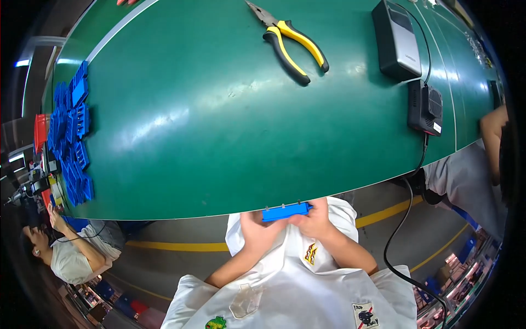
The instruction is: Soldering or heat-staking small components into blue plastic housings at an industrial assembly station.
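Observation:
A blue plastic housing (285, 211) with small metal pins along its upper edge is held between both hands, just off the table's near edge. My left hand (257, 229) grips its left end, and my right hand (314, 218) closes on its right end. Parts of the fingers are hidden behind the housing. Far ahead on the green table (219, 142) lie long-nose pliers (287, 41) with yellow and black handles, their jaws pointing away to the left.
Several blue plastic housings (70, 134) are heaped at the table's left end. To the right stand a grey and black box (397, 41) and a small black device (426, 108), joined by a cable (408, 203) hanging past the edge. Other people sit left (76, 263) and right (466, 175).

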### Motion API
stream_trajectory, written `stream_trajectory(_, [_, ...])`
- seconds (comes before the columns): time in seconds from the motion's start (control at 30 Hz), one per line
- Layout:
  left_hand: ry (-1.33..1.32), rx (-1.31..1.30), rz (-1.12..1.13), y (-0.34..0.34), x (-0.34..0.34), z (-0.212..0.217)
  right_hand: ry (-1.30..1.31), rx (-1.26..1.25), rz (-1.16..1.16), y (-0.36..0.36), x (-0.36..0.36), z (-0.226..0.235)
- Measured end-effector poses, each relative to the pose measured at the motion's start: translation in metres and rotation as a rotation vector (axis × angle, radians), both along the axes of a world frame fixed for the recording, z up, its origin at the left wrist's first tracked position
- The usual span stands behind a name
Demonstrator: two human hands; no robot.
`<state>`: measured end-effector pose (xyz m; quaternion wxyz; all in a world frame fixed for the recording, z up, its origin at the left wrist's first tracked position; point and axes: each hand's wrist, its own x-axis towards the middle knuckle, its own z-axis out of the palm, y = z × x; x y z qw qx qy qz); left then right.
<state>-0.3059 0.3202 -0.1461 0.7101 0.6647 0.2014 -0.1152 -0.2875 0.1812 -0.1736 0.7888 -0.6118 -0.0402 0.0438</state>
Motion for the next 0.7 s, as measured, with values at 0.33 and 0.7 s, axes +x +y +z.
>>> stream_trajectory(0.33, [-0.316, -0.367, -0.001, 0.007, 0.019, -0.014, 0.027, 0.154, -0.038, 0.001, 0.002, 0.0])
stream_trajectory(0.7, [-0.45, -0.019, -0.092, 0.005, 0.023, -0.02, -0.152, -0.03, -0.115, 0.006, 0.005, -0.01])
